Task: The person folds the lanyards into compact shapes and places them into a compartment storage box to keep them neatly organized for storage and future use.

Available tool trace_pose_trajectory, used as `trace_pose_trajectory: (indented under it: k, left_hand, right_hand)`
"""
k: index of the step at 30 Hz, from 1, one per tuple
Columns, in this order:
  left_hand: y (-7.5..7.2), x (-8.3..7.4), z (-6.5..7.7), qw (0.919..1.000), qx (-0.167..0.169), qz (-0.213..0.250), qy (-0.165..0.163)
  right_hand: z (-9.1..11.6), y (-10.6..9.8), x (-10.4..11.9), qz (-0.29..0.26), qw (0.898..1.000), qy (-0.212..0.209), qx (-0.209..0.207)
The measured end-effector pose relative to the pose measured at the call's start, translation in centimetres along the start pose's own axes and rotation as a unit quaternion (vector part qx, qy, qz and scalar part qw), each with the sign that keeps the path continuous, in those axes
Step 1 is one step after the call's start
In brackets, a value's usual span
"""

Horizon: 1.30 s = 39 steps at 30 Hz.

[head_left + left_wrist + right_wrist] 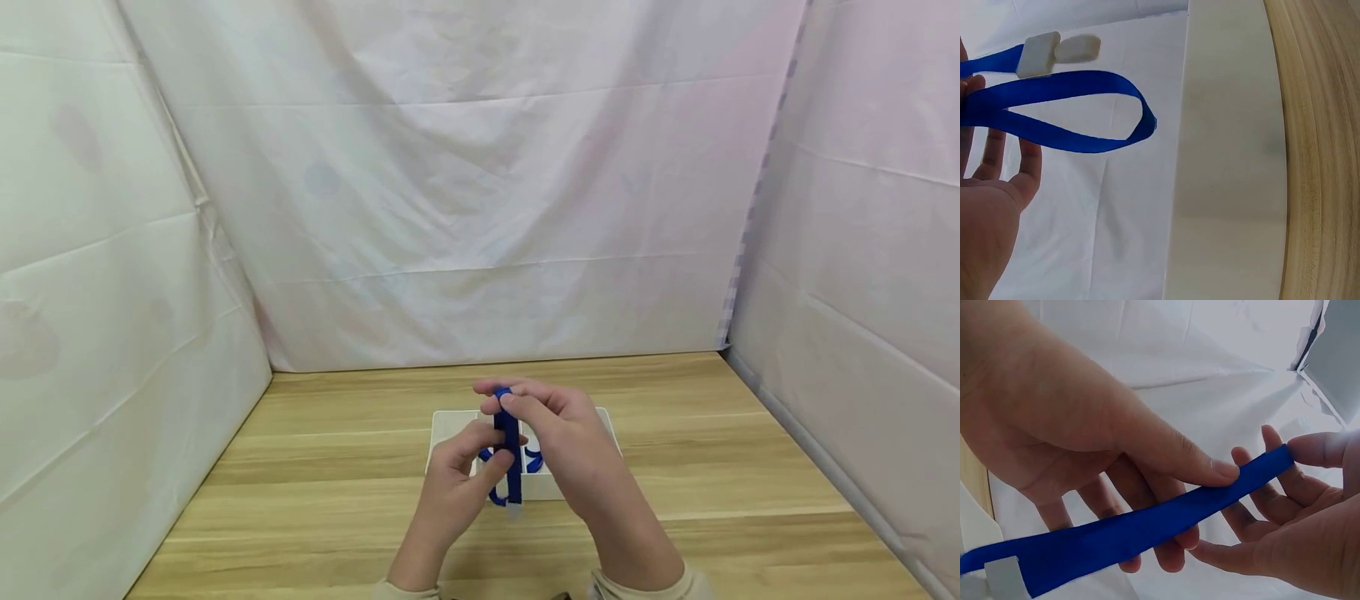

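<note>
A folded blue lanyard [513,471] is held upright between both hands. Its white plastic clip [513,510] hangs at the lower end; the left wrist view shows the clip beside a loop of blue strap [1079,84]. My left hand [459,477] pinches the folded strap around its middle, thumb laid along it. Higher up, my right hand [576,442] pinches the top fold between thumb and fingers. In the right wrist view the left hand [1091,419] comes from the upper left and the right hand [1297,531] from the right, at the strap's end.
Behind and below the hands, a white divided box [543,487] stands on the wooden table [337,467], partly hidden by them. More blue strap [534,460] shows in its right compartment. Pale cloth curtains [480,208] enclose the table at the back and both sides.
</note>
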<state>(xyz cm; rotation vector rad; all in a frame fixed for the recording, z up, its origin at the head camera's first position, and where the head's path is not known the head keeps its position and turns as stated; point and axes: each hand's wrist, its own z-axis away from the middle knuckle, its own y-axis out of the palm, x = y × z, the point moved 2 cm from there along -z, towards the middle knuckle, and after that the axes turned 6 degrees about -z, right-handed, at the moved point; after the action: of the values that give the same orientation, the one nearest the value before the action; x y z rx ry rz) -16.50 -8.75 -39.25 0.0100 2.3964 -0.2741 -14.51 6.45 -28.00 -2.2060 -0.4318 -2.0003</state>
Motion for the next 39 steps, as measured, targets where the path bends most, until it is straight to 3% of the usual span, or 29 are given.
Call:
trace_pose_trajectory:
  k: [9, 15, 18, 20, 22, 24, 28, 34, 37, 39]
  left_hand:
    - [0.6, -0.2, 0.0, 0.9994, -0.020, -0.021, 0.019]
    - [0.7, 0.1, 0.2, 0.9994, -0.017, -0.020, 0.021]
    - [0.5, 0.5, 0.8, 0.9995, -0.022, -0.007, -0.021]
    - [0.3, 0.9, 1.2, 0.9960, -0.031, 0.017, -0.082]
    - [0.2, 1.3, 1.5, 0.9859, -0.039, 0.068, -0.148]
    - [0.0, 1.6, 1.7, 0.9703, -0.046, 0.131, -0.198]
    - [0.1, 2.2, 1.7, 0.9390, -0.061, 0.232, -0.246]
    - [0.2, 2.7, 1.4, 0.9043, -0.131, 0.244, -0.325]
    - [0.2, 2.7, 1.3, 0.8909, -0.142, 0.252, -0.350]
    - [0.2, 2.8, 1.4, 0.8795, -0.141, 0.292, -0.349]
  right_hand:
    - [-0.4, 0.0, 0.3, 0.008, 0.999, -0.010, -0.033]
    - [-0.5, 0.0, 1.1, -0.002, 0.999, -0.020, -0.027]
    - [-0.4, -0.2, 1.8, -0.018, 0.999, -0.026, -0.019]
    - [-0.2, -0.4, 2.4, -0.041, 0.998, -0.036, -0.010]
    - [0.1, -0.7, 3.1, -0.059, 0.997, -0.050, -0.003]
    - [0.5, -1.0, 3.8, -0.071, 0.995, -0.070, 0.005]
    - [1.0, -1.6, 4.9, -0.079, 0.991, -0.110, 0.010]
    - [1.3, -2.3, 5.5, -0.083, 0.987, -0.136, 0.009]
    - [1.2, -2.7, 5.5, -0.088, 0.986, -0.145, 0.001]
    - [1.1, -3.1, 5.5, -0.100, 0.984, -0.149, -0.008]
